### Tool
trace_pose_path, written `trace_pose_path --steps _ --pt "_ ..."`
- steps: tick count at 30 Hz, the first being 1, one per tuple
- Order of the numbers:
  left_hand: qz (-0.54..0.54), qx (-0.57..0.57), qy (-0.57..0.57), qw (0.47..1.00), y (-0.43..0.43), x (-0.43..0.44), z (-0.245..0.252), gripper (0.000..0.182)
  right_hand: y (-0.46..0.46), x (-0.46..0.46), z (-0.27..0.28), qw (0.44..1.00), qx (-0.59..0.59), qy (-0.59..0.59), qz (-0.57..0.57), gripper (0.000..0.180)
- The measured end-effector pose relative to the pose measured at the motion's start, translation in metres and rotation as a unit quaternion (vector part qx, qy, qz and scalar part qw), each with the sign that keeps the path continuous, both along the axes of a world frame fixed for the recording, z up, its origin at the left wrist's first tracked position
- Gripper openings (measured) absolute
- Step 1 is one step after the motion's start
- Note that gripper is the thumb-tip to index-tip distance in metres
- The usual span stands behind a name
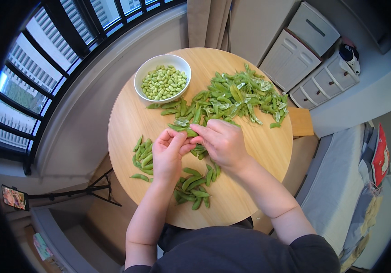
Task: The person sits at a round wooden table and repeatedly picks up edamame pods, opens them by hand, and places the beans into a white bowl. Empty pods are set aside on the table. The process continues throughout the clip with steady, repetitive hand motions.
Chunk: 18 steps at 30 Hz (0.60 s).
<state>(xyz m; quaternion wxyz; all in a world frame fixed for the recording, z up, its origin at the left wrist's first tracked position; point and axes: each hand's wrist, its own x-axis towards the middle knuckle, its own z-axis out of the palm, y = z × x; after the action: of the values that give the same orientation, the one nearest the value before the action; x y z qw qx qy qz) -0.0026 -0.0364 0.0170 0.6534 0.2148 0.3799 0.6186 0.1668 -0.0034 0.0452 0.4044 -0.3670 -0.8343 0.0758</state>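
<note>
Between the fingertips of my left hand [171,146] and my right hand [221,141] is a green edamame pod [191,132], pinched from both sides above the middle of the round wooden table [257,150]. Beyond them a white bowl [137,89] holds many shelled green beans [164,82]. To its right spreads a large heap of pods [229,92], some split and showing pale insides. Whole pods [144,157] lie left of my left hand, partly hidden by it. Another small pile of pods [195,187] rests nearer my body, between my forearms.
A wooden stool [301,121] shows past the table's right edge. At the left a tripod [96,187] stands on the floor, near a phone [15,197] with a lit screen. A sofa [328,181] runs along the right, and white drawers [321,87] stand behind. Barred windows [59,41] line the left wall.
</note>
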Motion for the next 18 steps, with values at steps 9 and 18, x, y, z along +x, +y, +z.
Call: trace_pose_path --steps 9,18 --pt "-0.025 -0.006 -0.043 0.999 -0.001 0.005 0.001 0.012 0.003 0.001 -0.007 0.999 -0.010 0.044 -0.010 0.022" --pt "-0.034 0.024 -0.045 0.998 -0.002 0.004 -0.002 0.010 0.006 0.000 -0.012 0.994 -0.031 0.108 0.008 0.020"
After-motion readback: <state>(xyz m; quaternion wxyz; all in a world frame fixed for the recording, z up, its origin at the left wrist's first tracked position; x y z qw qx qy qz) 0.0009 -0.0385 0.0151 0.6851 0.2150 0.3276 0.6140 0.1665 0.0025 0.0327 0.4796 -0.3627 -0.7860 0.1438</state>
